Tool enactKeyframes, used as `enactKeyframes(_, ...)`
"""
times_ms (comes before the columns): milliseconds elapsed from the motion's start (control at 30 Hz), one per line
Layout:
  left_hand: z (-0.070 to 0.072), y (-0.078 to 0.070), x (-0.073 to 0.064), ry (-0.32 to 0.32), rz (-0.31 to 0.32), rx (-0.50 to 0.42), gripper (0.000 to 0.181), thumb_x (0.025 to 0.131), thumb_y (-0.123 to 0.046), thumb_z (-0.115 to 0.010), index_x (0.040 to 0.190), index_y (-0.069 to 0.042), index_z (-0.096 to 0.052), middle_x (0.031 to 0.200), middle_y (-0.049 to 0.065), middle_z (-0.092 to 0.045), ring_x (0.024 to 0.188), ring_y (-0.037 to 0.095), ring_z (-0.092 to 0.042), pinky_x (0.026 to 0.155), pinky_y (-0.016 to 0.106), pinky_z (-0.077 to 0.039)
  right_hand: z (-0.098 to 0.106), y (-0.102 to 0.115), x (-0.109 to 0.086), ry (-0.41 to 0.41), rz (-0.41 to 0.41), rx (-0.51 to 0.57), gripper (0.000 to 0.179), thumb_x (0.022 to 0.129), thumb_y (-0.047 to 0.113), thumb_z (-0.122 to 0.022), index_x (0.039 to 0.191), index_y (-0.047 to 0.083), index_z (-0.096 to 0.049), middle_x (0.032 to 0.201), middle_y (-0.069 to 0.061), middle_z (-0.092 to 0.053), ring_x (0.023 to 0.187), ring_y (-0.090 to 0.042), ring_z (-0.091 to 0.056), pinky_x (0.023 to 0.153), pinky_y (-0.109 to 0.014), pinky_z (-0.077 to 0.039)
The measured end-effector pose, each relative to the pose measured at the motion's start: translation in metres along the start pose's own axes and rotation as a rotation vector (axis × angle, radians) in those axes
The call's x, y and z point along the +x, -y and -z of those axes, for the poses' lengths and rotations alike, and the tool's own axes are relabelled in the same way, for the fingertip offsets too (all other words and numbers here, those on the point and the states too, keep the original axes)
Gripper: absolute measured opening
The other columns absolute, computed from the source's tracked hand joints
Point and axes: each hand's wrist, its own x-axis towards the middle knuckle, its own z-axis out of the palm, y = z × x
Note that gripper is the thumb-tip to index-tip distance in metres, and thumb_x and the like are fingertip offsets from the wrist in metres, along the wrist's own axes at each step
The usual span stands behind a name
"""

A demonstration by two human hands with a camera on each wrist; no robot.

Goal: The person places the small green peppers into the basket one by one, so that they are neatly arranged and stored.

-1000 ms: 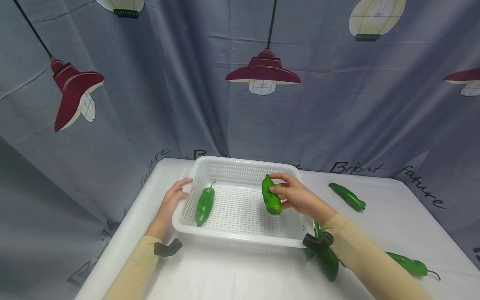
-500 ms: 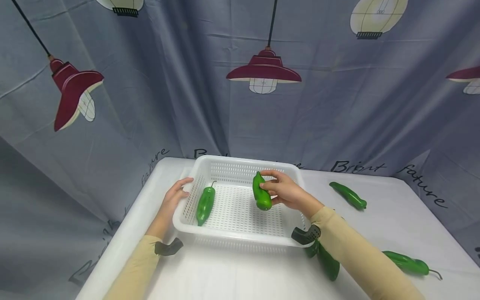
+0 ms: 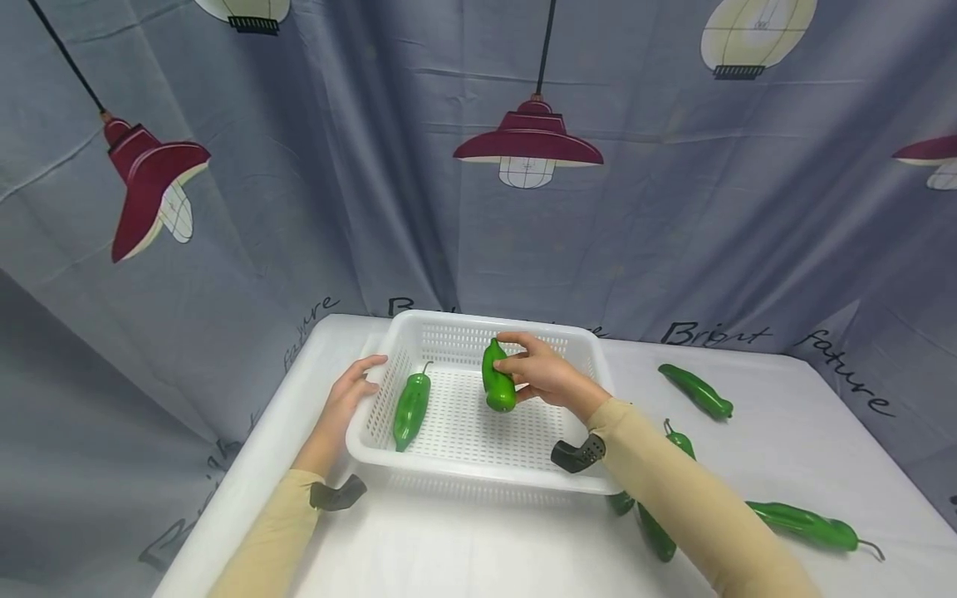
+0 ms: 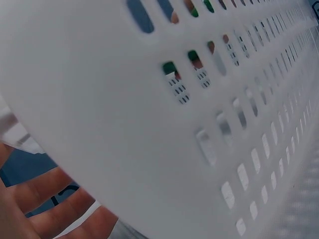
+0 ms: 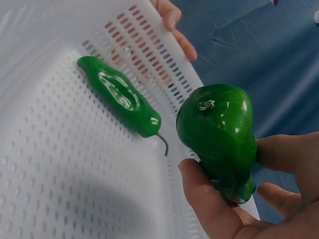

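Note:
My right hand (image 3: 544, 370) pinches a glossy green chili pepper (image 3: 497, 378) between thumb and fingers, above the middle of a white perforated plastic basket (image 3: 478, 476). In the right wrist view the held pepper (image 5: 219, 124) shows its rounded, bulging end toward the camera. Another green chili pepper (image 3: 412, 407) with a thin curved stem lies on the basket floor at the left. My left hand (image 3: 345, 404) holds the basket's left rim. In the left wrist view its fingers (image 4: 45, 189) reach behind the rim, their tips hidden.
Several green peppers lie on the white table (image 3: 523, 548) right of the basket: one at the back (image 3: 697, 391), one near the right front (image 3: 807, 526), others partly hidden by my right sleeve (image 3: 688, 490). A grey-blue printed curtain (image 3: 344, 183) hangs behind.
My right hand has moved left and slightly back across the basket with the pepper, uncovering more of a pepper on the table. The left hand stays at the rim.

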Motion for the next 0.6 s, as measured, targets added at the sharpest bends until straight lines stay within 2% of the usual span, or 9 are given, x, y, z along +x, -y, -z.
enactKeyframes(133, 0.000, -0.001, -0.001, 0.006, -0.011, -0.009, 0.055, 0.097, -0.006, -0.035, 0.152, -0.003, -0.035, 0.156, 0.028, -0.038, 0.115, 0.019, -0.063, 0.091, 0.027, -0.061, -0.015, 0.003, 0.007, -0.012, -0.015, -0.011, 0.064, 0.100, 0.007, -0.057, 0.158, 0.014, -0.030, 0.145, -0.030, -0.047, 0.100, -0.029, -0.068, 0.074, -0.041, -0.066)
enactKeyframes(267, -0.001, -0.001, -0.002, 0.005, -0.013, -0.016, 0.055, 0.097, -0.006, -0.035, 0.151, -0.002, -0.034, 0.154, 0.030, -0.038, 0.114, 0.018, -0.064, 0.091, 0.027, -0.061, -0.032, 0.004, 0.014, -0.010, -0.036, -0.039, 0.066, 0.099, 0.006, -0.059, 0.158, 0.015, -0.031, 0.141, -0.030, -0.051, 0.098, -0.031, -0.069, 0.075, -0.046, -0.066)
enactKeyframes(433, -0.001, -0.001, -0.002, -0.010, -0.013, -0.004, 0.055, 0.096, -0.005, -0.035, 0.151, -0.002, -0.036, 0.154, 0.029, -0.040, 0.113, 0.018, -0.064, 0.089, 0.026, -0.061, -0.048, 0.007, 0.021, -0.003, -0.040, -0.068, 0.068, 0.098, 0.006, -0.061, 0.159, 0.016, -0.031, 0.138, -0.029, -0.054, 0.096, -0.031, -0.070, 0.072, -0.046, -0.066)
enactKeyframes(600, -0.001, -0.003, -0.002, -0.007, -0.009, 0.011, 0.055, 0.097, -0.006, -0.035, 0.152, -0.004, -0.036, 0.154, 0.029, -0.040, 0.113, 0.018, -0.065, 0.089, 0.026, -0.061, -0.055, 0.007, 0.026, 0.012, -0.073, -0.070, 0.071, 0.098, 0.006, -0.061, 0.160, 0.016, -0.029, 0.140, -0.028, -0.053, 0.093, -0.028, -0.068, 0.070, -0.044, -0.066)
